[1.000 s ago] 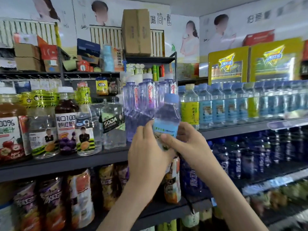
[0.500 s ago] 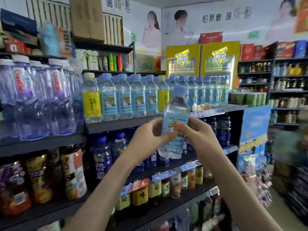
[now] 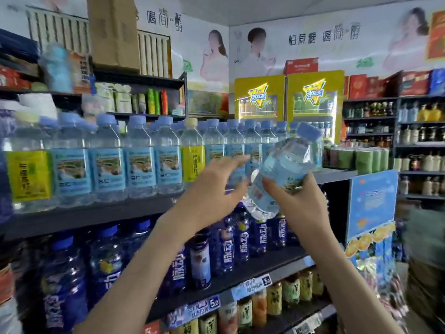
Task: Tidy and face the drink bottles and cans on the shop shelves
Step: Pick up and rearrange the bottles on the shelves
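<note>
Blue-label water bottles stand upright in a row on the upper shelf, blue caps, labels mostly facing out. Far left of the row: one yellow-label bottle. Mid-row, further right: a second yellow-label bottle with a pale cap. On the shelf below: dark blue bottles, upright, with price tags on the shelf edge beneath them.

Left grip: wide, fingers straight and spread, holding nothing, raised in front of the row. Its fingertips are just beside the lower end of the held bottle; blur hides whether they touch.

The held bottle has the same blue label and cap. It is in the air in front of the right end of the upper shelf, tilted, cap up and right, base down and left.

Right grip: wrapped round the held bottle's lower half from below, thumb on the near side.

Behind: two yellow coolers. At the shelf's right end: green containers, kind unclear, and a blue sign on the end panel.
</note>
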